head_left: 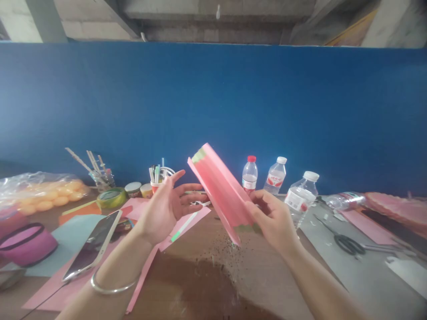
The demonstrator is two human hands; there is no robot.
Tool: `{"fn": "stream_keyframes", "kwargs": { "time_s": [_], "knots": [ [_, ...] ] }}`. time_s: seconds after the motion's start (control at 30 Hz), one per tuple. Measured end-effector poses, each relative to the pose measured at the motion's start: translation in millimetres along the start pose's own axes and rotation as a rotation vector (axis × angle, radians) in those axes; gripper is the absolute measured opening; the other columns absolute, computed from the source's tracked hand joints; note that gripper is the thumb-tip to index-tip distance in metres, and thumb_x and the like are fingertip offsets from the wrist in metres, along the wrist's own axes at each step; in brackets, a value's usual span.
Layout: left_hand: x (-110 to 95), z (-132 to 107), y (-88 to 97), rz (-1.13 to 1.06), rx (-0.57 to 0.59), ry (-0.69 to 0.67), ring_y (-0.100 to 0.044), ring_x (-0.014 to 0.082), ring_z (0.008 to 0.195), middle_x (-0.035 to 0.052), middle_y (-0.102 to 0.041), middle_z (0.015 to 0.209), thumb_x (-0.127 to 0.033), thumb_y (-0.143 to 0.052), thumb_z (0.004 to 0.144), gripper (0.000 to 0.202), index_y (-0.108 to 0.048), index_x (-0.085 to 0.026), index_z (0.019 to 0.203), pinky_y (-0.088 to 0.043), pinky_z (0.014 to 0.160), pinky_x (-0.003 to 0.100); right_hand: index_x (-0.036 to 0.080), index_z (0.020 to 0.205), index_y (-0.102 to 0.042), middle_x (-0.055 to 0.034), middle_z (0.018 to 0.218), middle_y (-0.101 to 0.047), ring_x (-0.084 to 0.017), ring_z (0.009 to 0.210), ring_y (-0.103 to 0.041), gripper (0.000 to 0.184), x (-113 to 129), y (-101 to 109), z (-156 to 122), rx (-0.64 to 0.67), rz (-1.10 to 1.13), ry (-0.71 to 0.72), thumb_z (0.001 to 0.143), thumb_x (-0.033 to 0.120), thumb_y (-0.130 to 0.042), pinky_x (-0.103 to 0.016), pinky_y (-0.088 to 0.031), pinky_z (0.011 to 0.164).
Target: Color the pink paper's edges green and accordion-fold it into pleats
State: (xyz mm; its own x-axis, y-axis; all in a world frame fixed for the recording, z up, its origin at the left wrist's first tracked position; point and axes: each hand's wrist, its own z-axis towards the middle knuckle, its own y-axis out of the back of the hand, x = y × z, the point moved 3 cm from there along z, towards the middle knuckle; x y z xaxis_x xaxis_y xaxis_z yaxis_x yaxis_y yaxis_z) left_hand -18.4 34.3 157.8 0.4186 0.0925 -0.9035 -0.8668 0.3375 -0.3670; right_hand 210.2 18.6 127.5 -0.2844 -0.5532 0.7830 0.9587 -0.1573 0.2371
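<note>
A folded sheet of pink paper [223, 191] with a red middle and green patches at its ends is held up, tilted, above the brown table [187, 280]. My right hand [271, 218] grips its lower right edge between thumb and fingers. At the sheet's left side my left hand [170, 204] is open, palm up and fingers spread; whether its fingertips touch the paper I cannot tell. Small dark specks [230, 253] lie scattered on the table beneath the paper. A silver bangle [113, 289] circles my left wrist.
Three upright plastic bottles, one a red-capped bottle [250, 175], stand at the back. To the right, black-handled scissors [348, 244] lie on a grey mat [327, 249]. A phone [93, 244], pink papers, a tape roll [112, 198] and bagged orange balls [50, 195] occupy the left.
</note>
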Motion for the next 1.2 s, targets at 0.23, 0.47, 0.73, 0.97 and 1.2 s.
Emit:
{"fn": "stream_keyframes", "kwargs": {
  "time_s": [0.23,0.47,0.73,0.97,1.2],
  "knots": [
    [54,-9,-33.4,0.278,0.08,0.066,-0.052,0.0252,0.113,0.0103,-0.048,0.127,-0.036,-0.067,0.078,0.062,-0.032,-0.026,0.129,-0.046,0.089,0.037,0.021,0.087,-0.06,-0.0008,0.086,-0.063,-0.015,0.072,-0.06,0.016,-12,-44,-13,0.154,0.808,-0.479,0.077,0.033,-0.067,-0.028,-0.048,0.064],
    [65,-1,-23.5,0.239,-0.062,0.108,-0.057,0.0229,0.104,0.0091,-0.055,0.117,-0.032,-0.065,0.079,0.047,-0.044,-0.021,0.119,-0.046,0.085,0.034,0.018,0.093,-0.068,-0.0049,0.09,-0.069,-0.019,0.079,-0.062,0.022,-19,-51,-12,0.159,0.926,-0.446,0.072,0.018,-0.061,-0.033,-0.048,0.074],
    [65,-1,-20.3,0.199,0.006,0.175,-0.059,0.0233,0.101,0.0088,-0.056,0.12,-0.03,-0.07,0.074,0.049,-0.049,-0.022,0.117,-0.048,0.08,0.032,0.017,0.084,-0.067,-0.0055,0.081,-0.07,-0.025,0.079,-0.062,0.029,-24,-48,-11,0.144,0.967,-0.403,0.059,0.018,-0.05,-0.038,-0.048,0.073],
    [69,5,-10.4,0.13,0.023,0.213,-0.065,0.0217,0.085,0.0074,-0.067,0.101,-0.023,-0.07,0.07,0.051,-0.051,-0.019,0.117,-0.05,0.07,0.03,0.02,0.087,-0.061,-0.0054,0.084,-0.068,-0.027,0.076,-0.063,0.035,-38,-44,-7,0.081,0.748,-0.442,0.059,0.026,-0.041,-0.037,-0.048,0.064],
    [63,16,17.3,0.217,-0.138,0.116,-0.064,0.0164,0.077,0.0047,-0.066,0.095,-0.031,-0.064,0.077,0.038,-0.052,-0.019,0.111,-0.05,0.066,0.027,0.018,0.087,-0.058,-0.0049,0.081,-0.067,-0.023,0.073,-0.062,0.027,-61,-44,-5,-0.079,0.69,-0.463,0.067,0.028,-0.045,-0.033,-0.048,0.06]
  ]
}}
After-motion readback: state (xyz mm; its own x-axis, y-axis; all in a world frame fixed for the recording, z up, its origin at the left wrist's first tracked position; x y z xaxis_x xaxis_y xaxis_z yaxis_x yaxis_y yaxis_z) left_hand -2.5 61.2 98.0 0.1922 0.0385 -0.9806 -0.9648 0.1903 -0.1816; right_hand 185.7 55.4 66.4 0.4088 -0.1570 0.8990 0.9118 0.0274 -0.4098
